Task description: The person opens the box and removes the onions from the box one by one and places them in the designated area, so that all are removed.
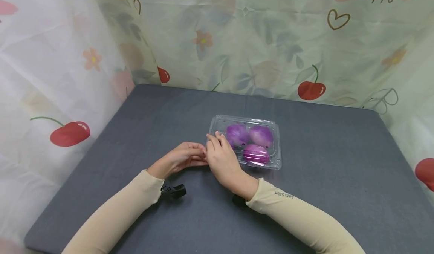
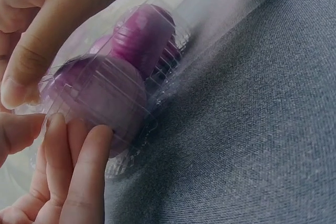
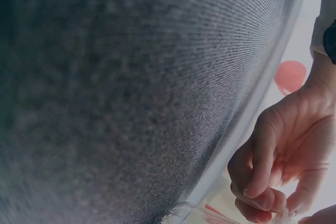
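Nearest, the left hand [image 1: 188, 155] is pinching the left edge of the clear plastic box [image 1: 278, 148] between thumb and fingers; just beside it, the right hand [image 1: 224, 162] is resting on the box's left side, seemingly steadying it, though whether its thumb is gripping I cannot tell; the box is sitting mid-table [image 1: 325, 163], keeping purple round pieces [image 1: 261, 136] grouped inside; a printed cloth [image 1: 271, 28] is hanging beyond the far edge.

One box [image 1: 276, 148], with at least three purple balls [image 1: 261, 136] inside, at 10, 2 and 5 o'clock. Two hands [image 1: 222, 159] at its 8 o'clock. Two sleeves [image 1: 298, 212], one table [image 1: 339, 163].
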Tool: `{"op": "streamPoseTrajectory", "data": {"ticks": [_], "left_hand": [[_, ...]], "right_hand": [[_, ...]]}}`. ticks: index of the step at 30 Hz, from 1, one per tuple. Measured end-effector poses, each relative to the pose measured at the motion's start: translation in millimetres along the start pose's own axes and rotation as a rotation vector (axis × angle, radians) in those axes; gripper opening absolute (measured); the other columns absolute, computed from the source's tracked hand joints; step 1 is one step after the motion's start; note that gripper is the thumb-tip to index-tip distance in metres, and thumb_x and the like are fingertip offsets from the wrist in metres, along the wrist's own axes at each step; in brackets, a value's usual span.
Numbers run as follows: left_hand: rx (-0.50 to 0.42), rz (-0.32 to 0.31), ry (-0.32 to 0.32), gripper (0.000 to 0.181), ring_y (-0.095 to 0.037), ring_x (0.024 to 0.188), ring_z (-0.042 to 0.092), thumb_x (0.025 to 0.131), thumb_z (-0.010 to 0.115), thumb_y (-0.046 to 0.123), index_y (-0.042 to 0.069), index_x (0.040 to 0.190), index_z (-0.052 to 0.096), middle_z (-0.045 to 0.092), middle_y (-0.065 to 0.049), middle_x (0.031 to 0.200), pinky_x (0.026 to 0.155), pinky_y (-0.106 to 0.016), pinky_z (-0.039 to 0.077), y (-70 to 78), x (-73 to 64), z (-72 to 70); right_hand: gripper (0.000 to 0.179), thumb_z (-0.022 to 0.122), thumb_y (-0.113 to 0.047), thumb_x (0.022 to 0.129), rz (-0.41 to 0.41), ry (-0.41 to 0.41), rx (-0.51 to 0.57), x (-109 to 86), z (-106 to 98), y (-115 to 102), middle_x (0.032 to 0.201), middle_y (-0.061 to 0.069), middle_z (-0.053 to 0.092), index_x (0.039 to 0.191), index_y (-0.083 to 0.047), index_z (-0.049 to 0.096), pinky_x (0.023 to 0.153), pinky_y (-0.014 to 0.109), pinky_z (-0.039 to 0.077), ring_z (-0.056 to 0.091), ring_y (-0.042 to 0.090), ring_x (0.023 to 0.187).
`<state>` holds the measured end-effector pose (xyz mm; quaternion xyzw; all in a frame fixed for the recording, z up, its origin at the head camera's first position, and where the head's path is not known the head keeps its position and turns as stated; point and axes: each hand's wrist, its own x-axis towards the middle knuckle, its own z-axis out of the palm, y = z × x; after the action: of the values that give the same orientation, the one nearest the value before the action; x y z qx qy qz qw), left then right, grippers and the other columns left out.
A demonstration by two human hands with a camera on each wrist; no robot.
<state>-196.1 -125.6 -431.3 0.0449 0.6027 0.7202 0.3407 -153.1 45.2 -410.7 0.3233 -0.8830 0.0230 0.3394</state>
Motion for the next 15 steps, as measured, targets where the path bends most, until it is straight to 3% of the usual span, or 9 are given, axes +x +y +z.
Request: {"op": "streamPoseTrajectory", "data": {"ticks": [9,15], "left_hand": [[0.032,0.013,0.059,0.015,-0.013,0.075,0.068,0.094,0.054,0.0,0.006,0.083,0.062,0.068,-0.004,0.078,0.078,-0.03,0.062,2.5,2.0,4.9],[0.043,0.007,0.073,0.015,-0.014,0.076,0.069,0.095,0.053,0.001,0.005,0.084,0.063,0.069,-0.005,0.078,0.08,-0.032,0.062,3.6,1.0,5.3]], "right_hand": [[0.018,0.068,-0.015,0.09,-0.011,0.013,0.016,2.7,-6,2,0.107,0.018,0.068,0.088,0.002,0.062,0.1,0.043,0.052,0.064,0.031,0.109],[0.018,0.072,-0.017,0.087,0.009,-0.001,0.11,4.7,-12,7,0.109,0.016,0.068,0.09,-0.002,0.063,0.106,0.044,0.048,0.062,0.033,0.113]]}}
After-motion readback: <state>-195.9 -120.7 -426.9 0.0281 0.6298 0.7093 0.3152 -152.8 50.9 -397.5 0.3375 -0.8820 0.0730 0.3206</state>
